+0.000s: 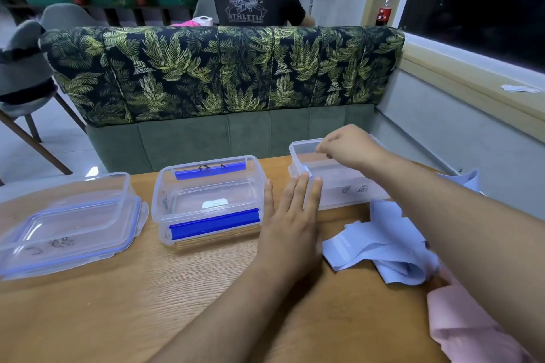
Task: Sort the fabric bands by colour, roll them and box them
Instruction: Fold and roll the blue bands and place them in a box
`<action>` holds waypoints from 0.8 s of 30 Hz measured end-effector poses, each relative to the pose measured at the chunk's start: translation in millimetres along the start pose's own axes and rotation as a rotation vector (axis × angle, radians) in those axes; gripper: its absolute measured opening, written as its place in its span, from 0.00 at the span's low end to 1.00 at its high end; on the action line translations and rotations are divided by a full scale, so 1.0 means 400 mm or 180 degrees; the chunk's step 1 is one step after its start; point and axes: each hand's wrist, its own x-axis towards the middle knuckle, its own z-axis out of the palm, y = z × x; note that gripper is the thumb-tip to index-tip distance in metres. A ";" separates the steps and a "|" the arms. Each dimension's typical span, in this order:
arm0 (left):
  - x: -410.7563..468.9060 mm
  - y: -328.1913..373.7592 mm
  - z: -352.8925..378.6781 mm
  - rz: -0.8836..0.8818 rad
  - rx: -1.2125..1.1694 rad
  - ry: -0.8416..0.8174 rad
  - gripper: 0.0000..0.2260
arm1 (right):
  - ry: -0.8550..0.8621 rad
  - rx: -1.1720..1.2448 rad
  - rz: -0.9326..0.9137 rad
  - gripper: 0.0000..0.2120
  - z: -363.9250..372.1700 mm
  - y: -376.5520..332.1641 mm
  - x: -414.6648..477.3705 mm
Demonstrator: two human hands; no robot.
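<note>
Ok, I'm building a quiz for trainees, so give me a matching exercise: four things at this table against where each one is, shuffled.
Things:
A left hand
B right hand
C pale blue bands
D pink band

Places:
1 near right corner of the table
2 over the right box
3 fingers straight, between the middle box and the right box
4 heaped in front of the right box

Pairs: A-3, B-2, C-4, D-1

table (182, 298): matt grained wood | boxes (206, 200): glossy clear plastic | bands (380, 247): soft cloth
</note>
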 end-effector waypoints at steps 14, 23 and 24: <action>-0.061 0.001 -0.005 0.0607 -0.0979 -0.0787 0.16 | 0.0575 0.1184 -0.0383 0.09 0.057 0.163 -0.431; -0.150 -0.073 -0.073 0.0656 -0.0921 -0.0409 0.12 | 0.1279 0.1496 -0.0892 0.06 0.230 0.121 -0.554; -0.176 -0.087 -0.090 0.0621 -0.0934 -0.0362 0.12 | 0.1187 0.1381 -0.1008 0.06 0.239 0.119 -0.565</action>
